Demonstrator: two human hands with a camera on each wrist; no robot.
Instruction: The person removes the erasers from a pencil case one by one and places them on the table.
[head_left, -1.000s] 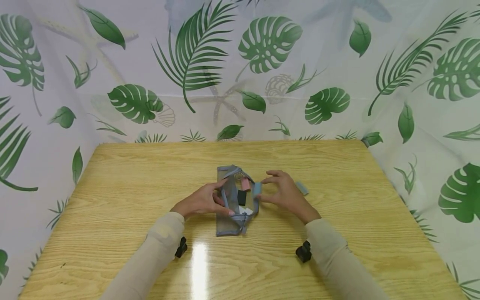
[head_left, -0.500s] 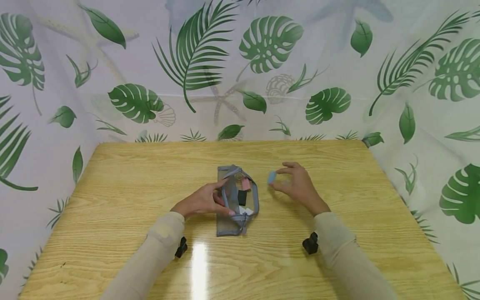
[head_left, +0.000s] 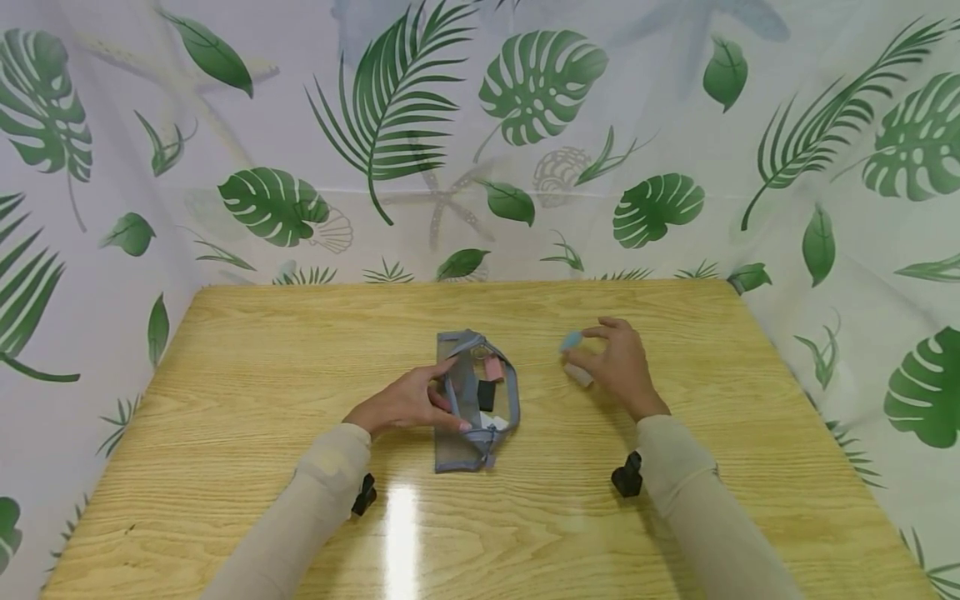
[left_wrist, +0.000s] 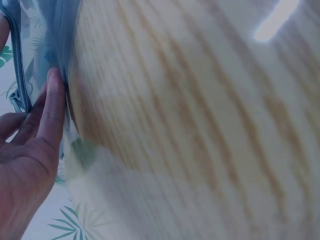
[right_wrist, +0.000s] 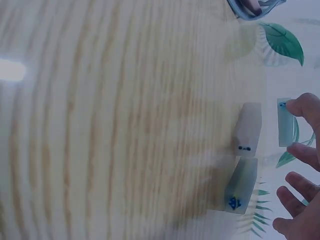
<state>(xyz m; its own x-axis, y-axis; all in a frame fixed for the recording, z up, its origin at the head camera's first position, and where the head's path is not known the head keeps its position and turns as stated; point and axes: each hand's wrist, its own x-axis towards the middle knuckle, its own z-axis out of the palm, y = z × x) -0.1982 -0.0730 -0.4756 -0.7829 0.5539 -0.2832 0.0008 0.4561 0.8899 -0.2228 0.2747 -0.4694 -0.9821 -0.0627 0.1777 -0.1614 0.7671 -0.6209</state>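
Note:
A grey-blue mesh zip pouch (head_left: 454,454) lies on the table with its mouth spread wide. My left hand (head_left: 408,400) grips its left side, thumb and fingers at the zip edge. Inside show a pink block (head_left: 492,369), a black piece (head_left: 486,395) and some white pieces (head_left: 491,422). To the right, my right hand (head_left: 624,367) pinches a small light-blue rectangular block (right_wrist: 285,125) between thumb and fingers, above the table. Below that hand lie a beige block (right_wrist: 249,127) and a pale green block (right_wrist: 242,185) with a blue mark, end to end.
The wood-grain table (head_left: 300,333) reaches back to a leaf-printed cloth (head_left: 570,233), which also hangs at both sides. A black wrist camera (head_left: 627,475) sits below the right sleeve, another black camera (head_left: 364,495) below the left.
My right hand has carried the light-blue block away from the pouch's right edge, to the right and slightly farther back. The left hand and pouch have stayed put.

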